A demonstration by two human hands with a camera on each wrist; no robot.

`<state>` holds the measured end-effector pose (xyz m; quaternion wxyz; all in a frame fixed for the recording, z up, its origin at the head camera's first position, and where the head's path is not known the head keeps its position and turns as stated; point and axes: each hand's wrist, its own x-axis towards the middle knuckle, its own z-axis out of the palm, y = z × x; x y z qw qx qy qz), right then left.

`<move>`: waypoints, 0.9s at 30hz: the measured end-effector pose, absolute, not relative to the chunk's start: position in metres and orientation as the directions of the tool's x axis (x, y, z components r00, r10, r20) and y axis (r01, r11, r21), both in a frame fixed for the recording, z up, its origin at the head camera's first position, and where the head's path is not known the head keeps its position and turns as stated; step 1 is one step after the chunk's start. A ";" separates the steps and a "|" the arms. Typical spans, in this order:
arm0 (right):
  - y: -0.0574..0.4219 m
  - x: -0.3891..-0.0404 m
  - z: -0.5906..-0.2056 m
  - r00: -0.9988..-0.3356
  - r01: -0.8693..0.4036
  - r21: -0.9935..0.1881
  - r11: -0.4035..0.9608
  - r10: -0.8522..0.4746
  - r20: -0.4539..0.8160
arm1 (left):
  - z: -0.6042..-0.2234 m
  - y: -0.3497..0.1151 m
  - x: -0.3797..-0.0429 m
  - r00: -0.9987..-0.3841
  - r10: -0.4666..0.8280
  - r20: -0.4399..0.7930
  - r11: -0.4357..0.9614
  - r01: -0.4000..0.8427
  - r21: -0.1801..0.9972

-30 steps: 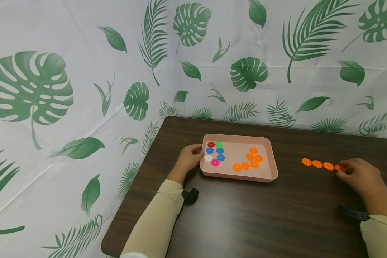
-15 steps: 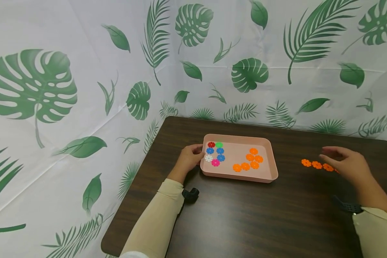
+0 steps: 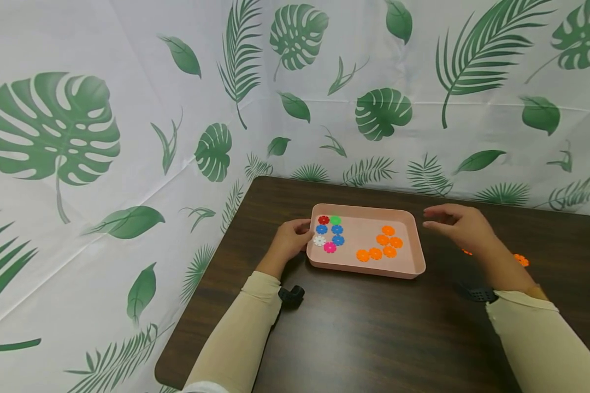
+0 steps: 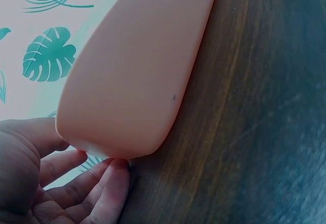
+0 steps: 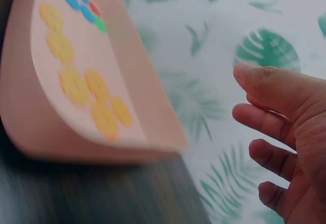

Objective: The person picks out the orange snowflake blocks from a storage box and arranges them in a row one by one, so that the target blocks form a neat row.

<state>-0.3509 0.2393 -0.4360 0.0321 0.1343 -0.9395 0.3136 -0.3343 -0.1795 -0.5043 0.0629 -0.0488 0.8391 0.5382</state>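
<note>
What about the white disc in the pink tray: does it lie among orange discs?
No, the white disc lies beside the pink disc, apart from the orange discs across the tray.

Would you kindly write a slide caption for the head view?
Left hand grips the pink tray of flower-shaped discs while the empty right hand hovers beside it above the wood-grain table.

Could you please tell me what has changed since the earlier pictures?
The right hand has left the end orange disc on the table and moved left, near the right side of the tray, its fingers empty. The tray, the discs inside it and the left hand gripping its left end stayed put.
</note>
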 end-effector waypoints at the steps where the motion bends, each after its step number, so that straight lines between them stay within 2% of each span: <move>1: 0.231 -0.352 -0.438 -0.957 -0.287 -0.586 0.758 -0.249 0.148 | -0.505 -0.180 -0.334 -0.988 -0.015 -0.156 0.417 -0.148 0.897; 8: 0.179 -0.359 -0.456 -0.904 -0.398 -0.587 0.705 -0.409 0.122 | -0.505 -0.180 -0.335 -0.988 -0.017 -0.154 0.426 -0.146 0.893; 14: 0.147 -0.363 -0.472 -0.802 -0.549 -0.556 0.623 -0.579 0.143 | -0.504 -0.179 -0.336 -0.988 -0.018 -0.152 0.427 -0.145 0.893; 17: 0.138 -0.363 -0.479 -0.772 -0.584 -0.529 0.617 -0.623 0.125 | -0.504 -0.179 -0.336 -0.987 -0.016 -0.158 0.428 -0.149 0.891; 22: 0.128 -0.361 -0.484 -0.766 -0.574 -0.494 0.653 -0.641 0.044 | -0.504 -0.178 -0.337 -0.986 -0.019 -0.168 0.430 -0.160 0.889; 27: 0.123 -0.357 -0.487 -0.773 -0.571 -0.408 0.713 -0.634 -0.026 | -0.505 -0.179 -0.338 -0.985 -0.021 -0.171 0.432 -0.163 0.887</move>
